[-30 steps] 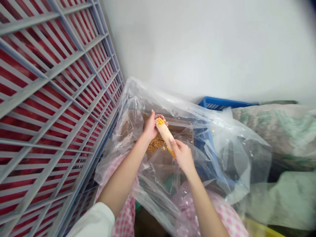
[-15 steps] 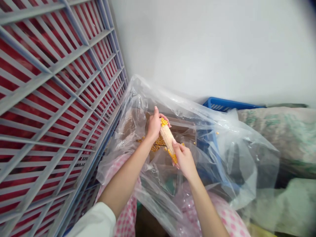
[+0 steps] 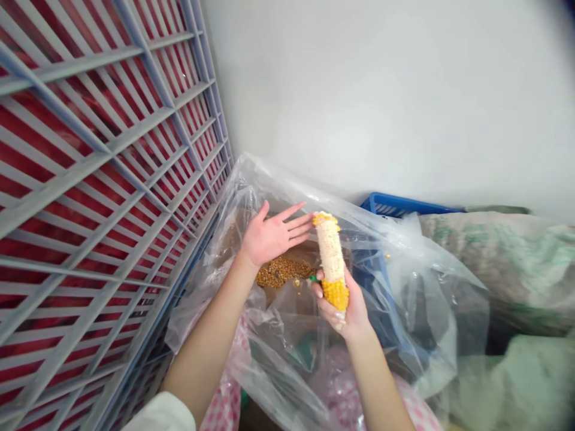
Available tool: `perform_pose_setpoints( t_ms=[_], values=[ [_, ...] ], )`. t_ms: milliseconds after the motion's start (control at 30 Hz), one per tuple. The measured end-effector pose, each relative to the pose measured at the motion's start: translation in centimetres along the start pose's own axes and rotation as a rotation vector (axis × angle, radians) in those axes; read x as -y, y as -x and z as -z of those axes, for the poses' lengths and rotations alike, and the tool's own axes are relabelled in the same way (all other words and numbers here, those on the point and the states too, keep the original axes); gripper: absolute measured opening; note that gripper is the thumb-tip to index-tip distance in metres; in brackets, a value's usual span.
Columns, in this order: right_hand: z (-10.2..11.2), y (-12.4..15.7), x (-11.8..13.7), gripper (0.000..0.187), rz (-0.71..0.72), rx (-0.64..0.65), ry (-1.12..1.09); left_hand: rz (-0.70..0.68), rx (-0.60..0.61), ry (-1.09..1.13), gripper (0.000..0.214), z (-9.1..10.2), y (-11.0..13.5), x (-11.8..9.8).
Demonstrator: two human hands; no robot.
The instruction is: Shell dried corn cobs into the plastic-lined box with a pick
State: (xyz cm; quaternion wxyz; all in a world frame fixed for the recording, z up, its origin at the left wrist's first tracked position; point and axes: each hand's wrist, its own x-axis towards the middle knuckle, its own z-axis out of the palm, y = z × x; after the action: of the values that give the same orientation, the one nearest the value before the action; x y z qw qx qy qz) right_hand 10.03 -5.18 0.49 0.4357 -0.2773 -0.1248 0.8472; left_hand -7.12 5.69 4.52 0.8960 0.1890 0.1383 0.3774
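In the head view, your left hand (image 3: 273,238) is open, the palm turned up and the fingers (image 3: 291,222) spread wide. It holds nothing, and it is just beside the corn cob (image 3: 330,254) without touching it. Your right hand (image 3: 348,311) holds this cob upright, with the fingers (image 3: 318,291) curled around its lower end. The upper part of the cob is mostly bare and pale, and the yellow kernels (image 3: 335,294) remain near the bottom, so this hold seems to leave the bare part free.

Under your hands, a pile of loose kernels (image 3: 282,272) lies on brown cardboard (image 3: 309,248) inside a clear plastic bag (image 3: 442,287). The bag is spread wide, I think to keep fallen kernels inside it. A small green piece (image 3: 313,278) is just beside your right fingers, but I cannot tell what it is.

A grey-blue rack (image 3: 135,179) stands at the left, a blue basket (image 3: 404,205) is behind the bag, and a woven sack (image 3: 498,257) lies at the right, against a white wall (image 3: 381,102).
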Motion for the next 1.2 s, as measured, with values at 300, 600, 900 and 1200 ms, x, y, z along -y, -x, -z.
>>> perform_pose_setpoints(
  t_ms=[300,600,900,1200],
  values=[
    [0.4,0.7,1.0,0.045,0.137,0.052,-0.012,0.009,0.070,0.008,0.073,-0.3,0.7,-0.5],
    [-0.6,0.7,0.9,0.047,0.091,-0.022,0.054,0.012,0.073,0.012,0.073,-0.6,0.7,-0.3],
    [-1.0,0.6,1.0,0.049,0.072,-0.053,0.062,0.008,0.096,-0.007,0.071,-0.4,0.7,-0.3],
    [-1.1,0.6,1.0,0.051,0.086,-0.101,0.101,0.021,0.090,-0.004,0.073,-0.7,0.8,-0.2]
  ],
)
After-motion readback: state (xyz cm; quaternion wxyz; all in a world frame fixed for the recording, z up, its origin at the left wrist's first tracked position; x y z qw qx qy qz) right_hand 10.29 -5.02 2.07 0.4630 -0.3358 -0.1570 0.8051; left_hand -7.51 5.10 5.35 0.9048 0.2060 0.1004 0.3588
